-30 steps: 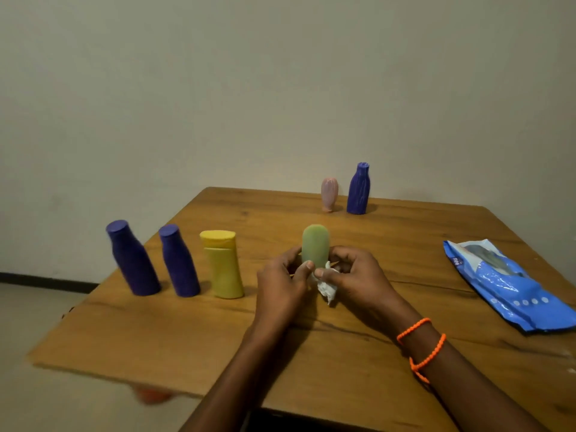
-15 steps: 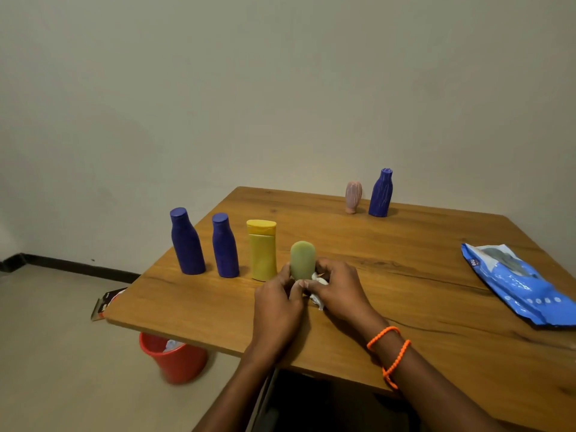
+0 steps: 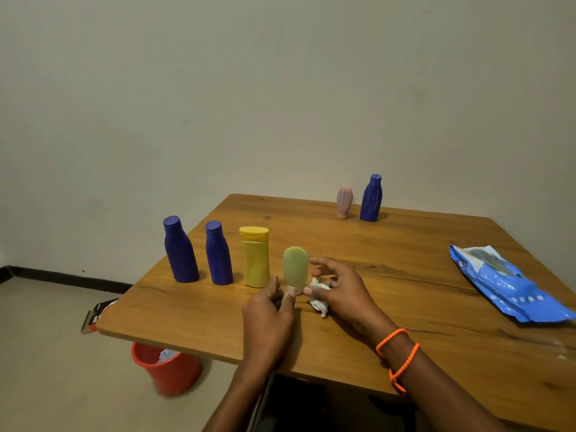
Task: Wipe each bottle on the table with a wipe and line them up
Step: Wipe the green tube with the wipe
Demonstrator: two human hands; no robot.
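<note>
A small green bottle (image 3: pixel 295 268) stands cap-down on the wooden table (image 3: pixel 405 275), at the right end of a row with a yellow bottle (image 3: pixel 255 257) and two dark blue bottles (image 3: pixel 218 254) (image 3: pixel 180 249). My left hand (image 3: pixel 268 316) pinches the green bottle's base with its fingertips. My right hand (image 3: pixel 339 291) is just right of the bottle, fingers spread near its side, with a crumpled white wipe (image 3: pixel 319 296) held under the palm. At the far edge stand a pink bottle (image 3: pixel 344 202) and a ribbed blue bottle (image 3: pixel 371 198).
A blue wipes packet (image 3: pixel 505 285) lies at the table's right side. Below the table's left corner sits a red bucket (image 3: pixel 168 367) with used wipes inside, and a flat card (image 3: pixel 96 316) lies on the floor.
The green bottle has been carried left to stand beside the yellow one. My right fingers have opened away from it, and the view has swung left and down.
</note>
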